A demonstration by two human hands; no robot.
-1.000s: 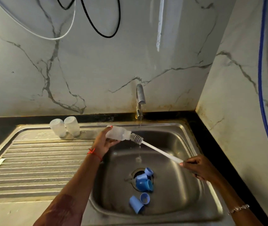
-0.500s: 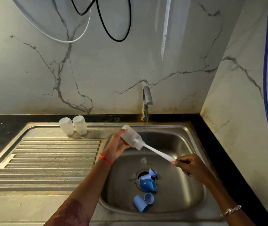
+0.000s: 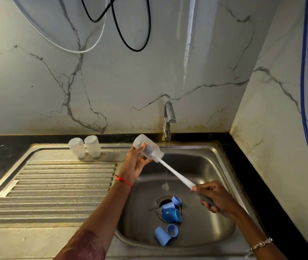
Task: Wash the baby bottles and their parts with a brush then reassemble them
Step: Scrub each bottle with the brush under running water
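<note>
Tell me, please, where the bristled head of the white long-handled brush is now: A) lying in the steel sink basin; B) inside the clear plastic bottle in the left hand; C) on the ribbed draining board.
B: the bristles show through the wall of the clear plastic bottle held by the left hand, while the right hand grips the white long-handled brush.

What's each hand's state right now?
Left hand: grips the bottle.
Right hand: grips the brush, its head inside the bottle.
</note>
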